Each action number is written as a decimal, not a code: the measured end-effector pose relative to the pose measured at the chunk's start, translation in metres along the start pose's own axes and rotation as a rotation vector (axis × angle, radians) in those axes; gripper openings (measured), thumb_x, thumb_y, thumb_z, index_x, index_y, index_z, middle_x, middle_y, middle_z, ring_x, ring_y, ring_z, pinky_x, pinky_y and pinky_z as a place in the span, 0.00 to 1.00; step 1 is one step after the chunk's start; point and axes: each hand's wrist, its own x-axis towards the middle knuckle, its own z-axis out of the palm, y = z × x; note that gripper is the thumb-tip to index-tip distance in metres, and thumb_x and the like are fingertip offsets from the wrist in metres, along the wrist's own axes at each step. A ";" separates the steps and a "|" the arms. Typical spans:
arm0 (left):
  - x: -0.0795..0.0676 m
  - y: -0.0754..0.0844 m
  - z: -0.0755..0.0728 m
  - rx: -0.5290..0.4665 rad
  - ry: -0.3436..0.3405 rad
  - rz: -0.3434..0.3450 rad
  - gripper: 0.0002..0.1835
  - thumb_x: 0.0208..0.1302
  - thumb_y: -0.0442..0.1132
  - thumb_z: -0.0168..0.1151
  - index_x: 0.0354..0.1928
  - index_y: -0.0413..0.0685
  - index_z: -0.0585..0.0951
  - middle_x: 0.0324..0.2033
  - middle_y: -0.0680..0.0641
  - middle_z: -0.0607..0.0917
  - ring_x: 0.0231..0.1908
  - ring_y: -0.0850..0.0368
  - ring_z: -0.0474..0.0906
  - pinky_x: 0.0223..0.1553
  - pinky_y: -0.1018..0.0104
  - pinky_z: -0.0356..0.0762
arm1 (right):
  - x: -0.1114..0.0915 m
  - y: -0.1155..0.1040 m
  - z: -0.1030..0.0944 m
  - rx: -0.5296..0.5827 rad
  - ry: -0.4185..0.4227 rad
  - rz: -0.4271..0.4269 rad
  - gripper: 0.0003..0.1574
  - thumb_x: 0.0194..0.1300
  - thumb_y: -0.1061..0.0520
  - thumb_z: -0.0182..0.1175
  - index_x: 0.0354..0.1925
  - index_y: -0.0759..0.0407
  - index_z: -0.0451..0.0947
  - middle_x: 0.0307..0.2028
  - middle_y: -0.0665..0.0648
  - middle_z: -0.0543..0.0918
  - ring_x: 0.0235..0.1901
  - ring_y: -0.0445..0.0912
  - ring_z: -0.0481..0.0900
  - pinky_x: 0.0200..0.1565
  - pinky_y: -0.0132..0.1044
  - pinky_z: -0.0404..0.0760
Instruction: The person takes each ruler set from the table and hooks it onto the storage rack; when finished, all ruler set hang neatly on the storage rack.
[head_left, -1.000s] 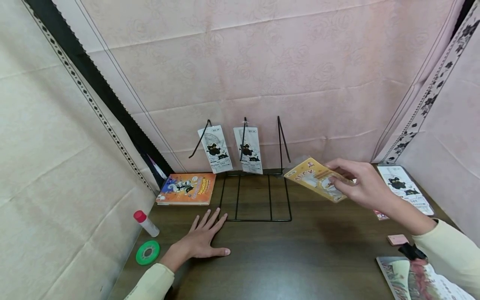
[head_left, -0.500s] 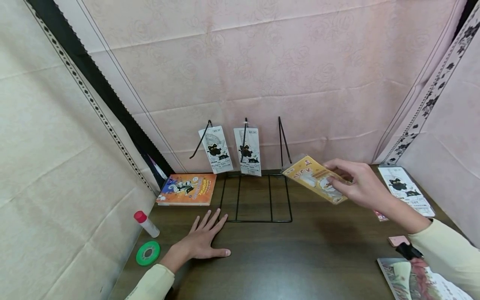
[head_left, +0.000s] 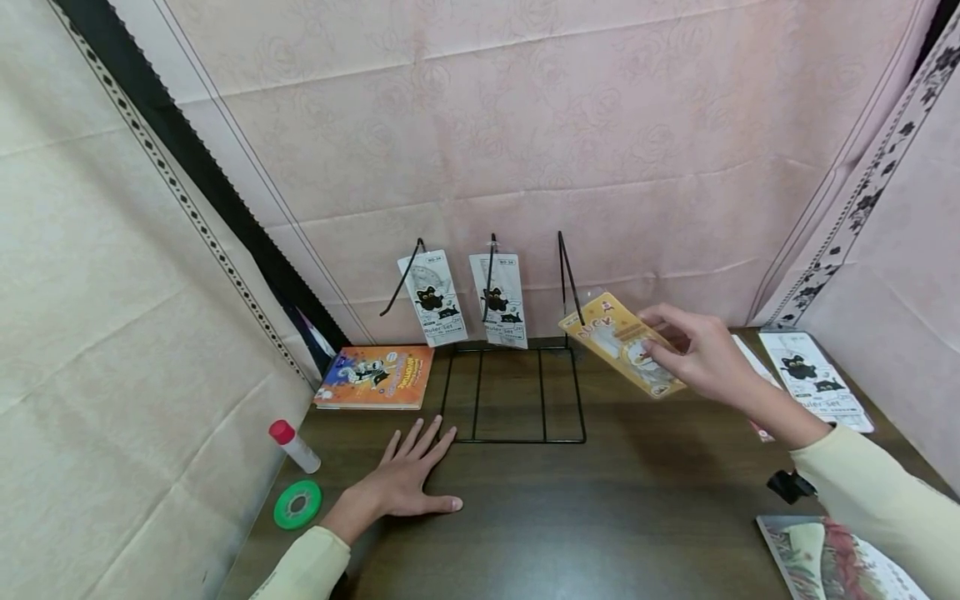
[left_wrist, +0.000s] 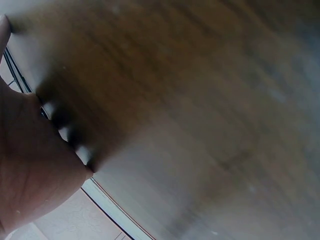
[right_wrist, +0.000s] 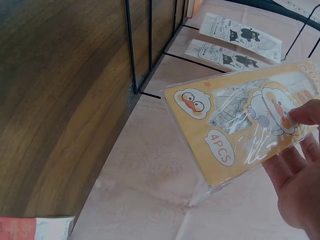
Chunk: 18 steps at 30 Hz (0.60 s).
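Observation:
My right hand (head_left: 693, 354) pinches a yellow duck-print packet (head_left: 618, 342) in clear plastic, thumb on its front. The packet is tilted, its upper end at the right hook (head_left: 570, 279) of a black wire rack (head_left: 517, 442). The hook's tip overlaps the packet in the head view; whether it passes through the packet's hole I cannot tell. "4PCS" shows on the packet (right_wrist: 220, 130) in the right wrist view. Two white cat-print ruler-set packets (head_left: 435, 304) hang on the other hooks. My left hand (head_left: 405, 483) lies spread on the table, fingertips by the rack's front left corner.
An orange book (head_left: 375, 379) lies left of the rack. Nearer are a red-capped glue stick (head_left: 296, 446) and a green ring-shaped roll (head_left: 297, 505). At right lie a white cat-print packet (head_left: 817, 379) and a floral-covered item (head_left: 795, 550). Cloth walls surround the table.
My right hand has moved slightly left and up, bringing the yellow packet's upper end to the right hook. The left hand has stayed in place.

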 end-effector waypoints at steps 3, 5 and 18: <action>0.000 0.000 0.000 0.002 -0.003 -0.001 0.59 0.45 0.86 0.45 0.76 0.71 0.40 0.77 0.51 0.36 0.77 0.42 0.32 0.69 0.30 0.36 | 0.003 0.002 0.003 0.015 0.003 0.024 0.22 0.55 0.66 0.68 0.47 0.48 0.79 0.38 0.49 0.88 0.33 0.45 0.87 0.33 0.27 0.83; 0.000 0.000 0.001 0.004 -0.004 0.000 0.59 0.45 0.85 0.45 0.76 0.71 0.39 0.77 0.51 0.36 0.77 0.42 0.32 0.69 0.30 0.36 | 0.005 0.003 0.004 0.025 0.002 0.045 0.22 0.57 0.65 0.67 0.47 0.47 0.79 0.39 0.50 0.88 0.34 0.45 0.87 0.34 0.25 0.82; 0.000 -0.002 0.001 0.008 0.012 0.018 0.58 0.47 0.84 0.45 0.76 0.70 0.39 0.77 0.50 0.37 0.76 0.41 0.34 0.68 0.29 0.37 | 0.024 0.014 0.019 0.124 -0.026 0.228 0.19 0.62 0.59 0.65 0.52 0.49 0.78 0.44 0.54 0.85 0.36 0.43 0.85 0.37 0.23 0.81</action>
